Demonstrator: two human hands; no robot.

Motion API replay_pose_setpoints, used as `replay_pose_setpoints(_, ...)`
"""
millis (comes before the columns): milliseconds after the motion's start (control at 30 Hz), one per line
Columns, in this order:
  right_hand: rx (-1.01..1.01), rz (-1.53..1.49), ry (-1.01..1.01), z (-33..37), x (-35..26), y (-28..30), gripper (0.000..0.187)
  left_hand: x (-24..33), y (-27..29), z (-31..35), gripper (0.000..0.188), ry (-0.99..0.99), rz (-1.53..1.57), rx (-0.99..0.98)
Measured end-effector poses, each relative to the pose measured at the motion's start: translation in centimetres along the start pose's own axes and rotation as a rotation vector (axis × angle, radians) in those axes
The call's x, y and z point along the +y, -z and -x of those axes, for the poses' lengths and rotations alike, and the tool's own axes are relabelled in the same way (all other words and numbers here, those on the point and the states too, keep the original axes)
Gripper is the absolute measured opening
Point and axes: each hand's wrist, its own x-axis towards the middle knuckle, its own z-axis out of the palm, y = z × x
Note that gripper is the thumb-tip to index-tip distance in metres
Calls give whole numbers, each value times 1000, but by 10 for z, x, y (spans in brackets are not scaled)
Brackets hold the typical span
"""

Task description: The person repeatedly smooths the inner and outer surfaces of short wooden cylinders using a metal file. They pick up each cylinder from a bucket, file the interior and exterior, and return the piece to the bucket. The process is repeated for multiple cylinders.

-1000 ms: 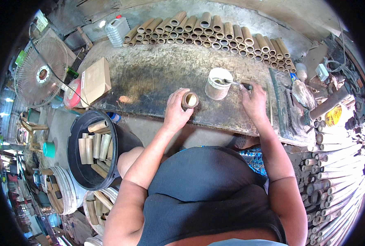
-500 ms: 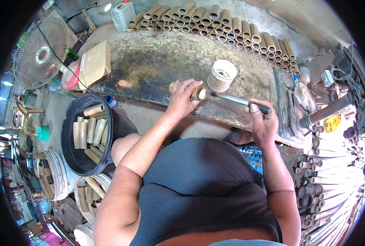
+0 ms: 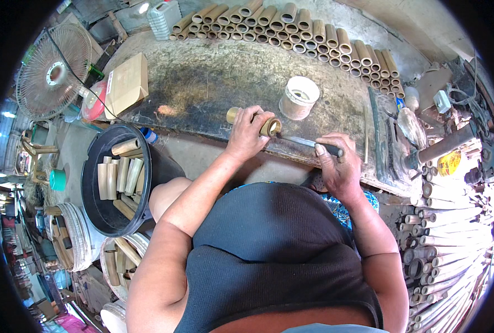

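A short bamboo tube [image 3: 232, 115] lies near the front edge of the worktable [image 3: 202, 89]. My left hand [image 3: 247, 133] is wrapped over it, its cut end facing right. In my right hand [image 3: 340, 166] is a slim tool [image 3: 298, 142] with a dark handle and a grey metal shaft. Its tip is at the tube's mouth; how far it goes in, I cannot tell. Just beyond stands a whitish tub [image 3: 298, 108], stained at its rim and sides.
Stacked bamboo tubes [image 3: 291, 36] line the table's back. A cardboard piece [image 3: 127, 86] and a fan [image 3: 55, 72] are at left. A black bucket [image 3: 86, 183] holding cut tubes stands beside my left leg. Long bamboo poles [image 3: 452, 266] lie piled at right.
My right hand has moved left and slightly down, bringing the tool's tip from just outside the tube to its mouth. My left hand still holds the tube in about the same place.
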Motion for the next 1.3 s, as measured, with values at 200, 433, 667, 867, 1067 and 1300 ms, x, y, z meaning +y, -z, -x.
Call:
replay_pose_setpoints(200, -31, -382, -459, 6, -1, -7, 9, 0, 0, 3, 69, 6, 7, -15)
replay_pose_setpoints(433, -4, 47, -65, -3, -1, 2, 18, 1, 4, -4, 63, 27, 73, -51)
replay_pose_setpoints(667, 8, 102, 32, -8, -7, 2, 23, 0, 21, -13, 60, 64, 52, -243)
replay_pose_setpoints(867, -14, 107, 87, -9, -7, 2, 26, -4, 20, -19, 61, -33, 90, -307)
replay_pose_setpoints(1067, -16, 153, 194, -8, -5, 2, 27, -14, 11, -30, 62, -46, 207, -264)
replay_pose_setpoints(1300, 2, 104, 191, -7, -2, 2, 27, -13, 27, -39, 54, -85, 95, -333)
